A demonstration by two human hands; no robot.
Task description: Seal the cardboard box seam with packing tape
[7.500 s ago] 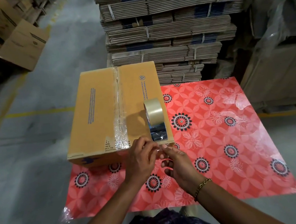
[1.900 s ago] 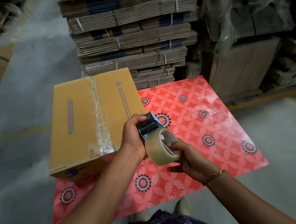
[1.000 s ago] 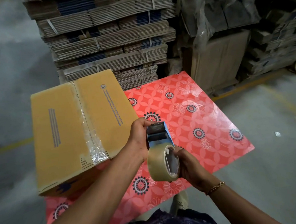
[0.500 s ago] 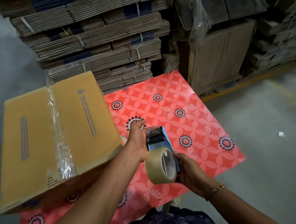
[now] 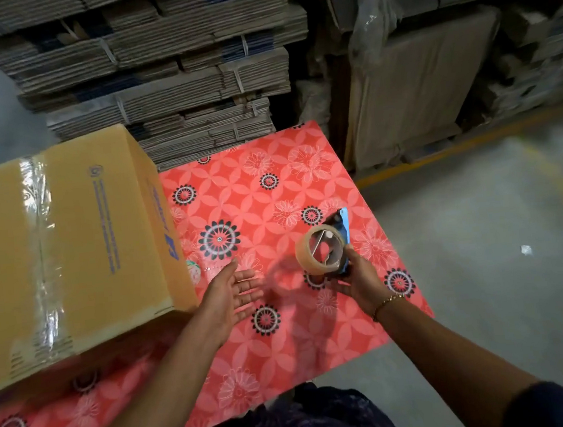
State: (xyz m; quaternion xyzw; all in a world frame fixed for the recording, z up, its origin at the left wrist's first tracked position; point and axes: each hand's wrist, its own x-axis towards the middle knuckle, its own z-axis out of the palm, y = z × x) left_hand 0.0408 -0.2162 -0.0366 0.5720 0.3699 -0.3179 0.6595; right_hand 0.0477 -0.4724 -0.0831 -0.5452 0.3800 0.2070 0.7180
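The cardboard box (image 5: pixel 66 247) is sitting at the left of the red flowered mat (image 5: pixel 270 186), its top seam covered by a shiny strip of clear tape (image 5: pixel 40 243). We are holding our left hand (image 5: pixel 228 296) empty, palm up and fingers spread, just beside the box's near right corner. Our right hand (image 5: pixel 356 275) is gripping the tape dispenser (image 5: pixel 326 247) with its roll, above the mat. Stacks of flattened cartons (image 5: pixel 155 63) are standing behind.

The cardboard box (image 5: pixel 70 247) runs off frame at 9 o'clock, so its far side's cut off. Print on it is too blurry to read. The tape dispenser (image 5: pixel 328 246) handle's buried under the right hand (image 5: pixel 358 274).
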